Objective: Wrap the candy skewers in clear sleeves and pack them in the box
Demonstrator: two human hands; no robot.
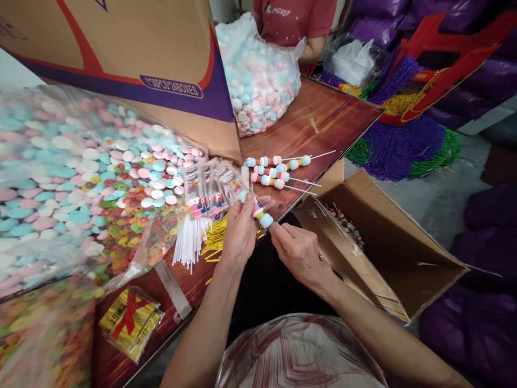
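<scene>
My left hand (241, 229) is closed around a candy skewer (262, 214) of pink, white and blue marshmallow discs. My right hand (297, 250) pinches the skewer's lower stick end just beside the blue disc. Both hands hover over the front edge of the wooden table (323, 121). Three finished skewers (274, 172) lie on the table just beyond my hands. Clear printed wrapper sleeves (212, 188) fan out left of my left hand. Below them lie white sticks (189, 242) and yellow twist ties (214, 242).
A big clear bag of pastel discs and coloured rings (81, 183) fills the left. A packet of yellow ties (129, 320) lies front left. A large carton (141, 64) stands behind, an open box (388, 242) right. Another person in a red shirt (294, 21) sits behind a second candy bag (258, 81).
</scene>
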